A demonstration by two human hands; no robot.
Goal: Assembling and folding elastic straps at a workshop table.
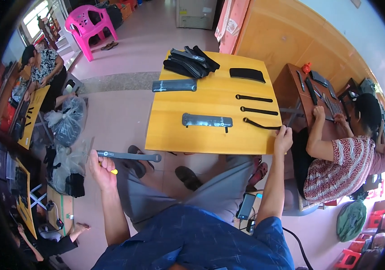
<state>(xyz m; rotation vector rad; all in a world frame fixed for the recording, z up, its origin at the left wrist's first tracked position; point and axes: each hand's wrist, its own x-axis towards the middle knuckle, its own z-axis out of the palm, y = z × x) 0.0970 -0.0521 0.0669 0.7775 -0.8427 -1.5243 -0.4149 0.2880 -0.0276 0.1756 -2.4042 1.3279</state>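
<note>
My left hand point(103, 171), off the table's near left side, is closed round a dark grey strap point(131, 155) that ends in a ring. A small yellow piece point(114, 171) sticks out of the same fist; the rest of it is hidden. At the table's near right corner, my right hand point(284, 140) pinches the end of a thin black strap point(257, 125) with a loop at its other end. Two similar black straps point(254, 98) lie beyond it. Near the table's middle rests a flat grey pouch-like piece point(207, 120) with small black tabs beneath.
On the yellow table point(170, 137) lie a heap of black and grey pieces point(190, 62), a grey flat piece point(174, 85) overhanging the left edge, and a black rectangle point(247, 75). People work at tables on both sides. Clear plastic bags point(68, 121) stand on the floor at left.
</note>
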